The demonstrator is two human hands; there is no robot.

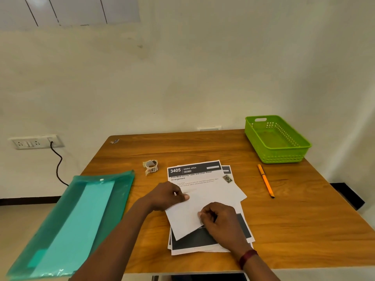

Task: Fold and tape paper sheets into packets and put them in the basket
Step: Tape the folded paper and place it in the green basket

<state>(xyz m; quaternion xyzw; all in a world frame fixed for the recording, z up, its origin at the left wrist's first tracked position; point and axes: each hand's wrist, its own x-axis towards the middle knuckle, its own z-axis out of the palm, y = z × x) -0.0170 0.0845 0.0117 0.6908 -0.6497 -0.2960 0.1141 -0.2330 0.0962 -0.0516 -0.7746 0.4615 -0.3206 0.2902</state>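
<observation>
The left hand and right hand pinch the top sheet, mid-fold, lower centre. The basket, upper right, looks empty; tape untouched. Barely begun, I judge.

Both bare forearms reaching in from below, left hand knuckles up, thumb and forefinger pinching the folded paper sheet at its edge, right hand close beside it, curled fingers pinching the same sheet, dark red band round its wrist
</observation>
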